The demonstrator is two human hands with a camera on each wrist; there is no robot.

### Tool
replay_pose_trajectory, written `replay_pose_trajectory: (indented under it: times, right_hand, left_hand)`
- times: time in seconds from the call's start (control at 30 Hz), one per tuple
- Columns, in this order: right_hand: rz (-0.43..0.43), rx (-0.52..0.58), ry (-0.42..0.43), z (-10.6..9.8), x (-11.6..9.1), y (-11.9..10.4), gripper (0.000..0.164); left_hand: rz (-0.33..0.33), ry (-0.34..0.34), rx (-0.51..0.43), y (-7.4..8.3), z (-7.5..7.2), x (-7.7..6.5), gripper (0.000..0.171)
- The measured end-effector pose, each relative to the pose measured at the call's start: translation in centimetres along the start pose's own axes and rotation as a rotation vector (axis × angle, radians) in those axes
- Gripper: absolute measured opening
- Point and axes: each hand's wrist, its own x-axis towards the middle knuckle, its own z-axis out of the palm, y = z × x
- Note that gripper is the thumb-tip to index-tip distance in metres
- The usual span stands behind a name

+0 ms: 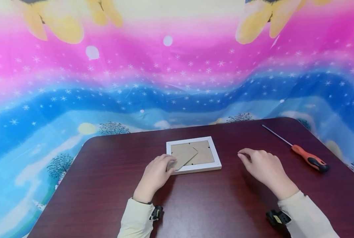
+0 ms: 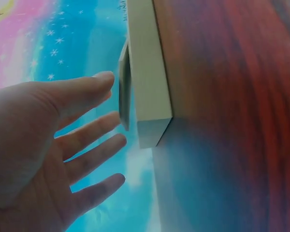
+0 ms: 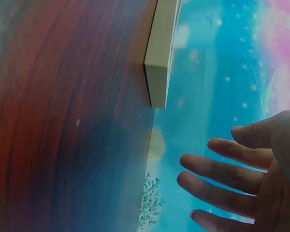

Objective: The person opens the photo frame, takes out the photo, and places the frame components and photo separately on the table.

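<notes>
A white picture frame [image 1: 217, 162] lies on the table with its brown backing board [image 1: 205, 155] facing up. On the backing, a slanted stand flap [image 1: 185, 158] reaches toward the frame's near left corner. My left hand [image 1: 156, 172] is over that corner, beside the flap. In the left wrist view, its thumb and fingers are spread and extended near the flap's edge [image 2: 124, 92], not curled round it. To the right of the frame, my right hand [image 1: 265, 167] hovers above the table. Its fingers [image 3: 222, 174] are loosely extended with nothing in them.
A screwdriver [image 1: 306, 157] with an orange and black handle lies on the right of the dark red table [image 1: 105, 185]. Behind the table hangs a colourful cloth [image 1: 153, 76] with snowflakes. Each wrist carries a small black camera [image 1: 156, 213].
</notes>
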Motion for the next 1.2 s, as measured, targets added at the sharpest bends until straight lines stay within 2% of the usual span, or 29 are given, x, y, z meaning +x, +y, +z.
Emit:
replay_pose_trajectory:
  times: [0.37, 0.5, 0.63, 0.8, 1.07, 1.2]
  right_hand:
    - [0.043, 0.036, -0.04, -0.9, 0.1, 3.3, 0.035]
    - [0.074, 0.049, -0.065, -1.6, 0.0, 4.8, 0.048]
    - [0.098, 0.058, -0.133, -2.0, 0.1, 6.4, 0.063]
    - [0.124, 0.056, -0.178, -2.3, 0.0, 8.2, 0.073]
    - [0.182, 0.063, -0.185, -3.1, -0.3, 10.0, 0.073]
    - [0.196, 0.068, -0.168, -3.2, -0.6, 10.7, 0.068]
  left_hand:
    - [-0.048, -0.018, 0.011, -0.3, 0.2, -0.3, 0.033]
    - [-0.049, -0.021, 0.011, -0.2, 0.3, -0.3, 0.033]
    - [-0.049, -0.021, 0.009, -0.2, 0.3, -0.3, 0.033]
    - [-0.036, -0.015, 0.011, -0.4, 0.4, -0.2, 0.033]
    - [-0.016, -0.005, 0.011, -0.4, 0.3, -0.1, 0.032]
    - [-0.02, -0.014, 0.007, -0.3, 0.5, -0.2, 0.034]
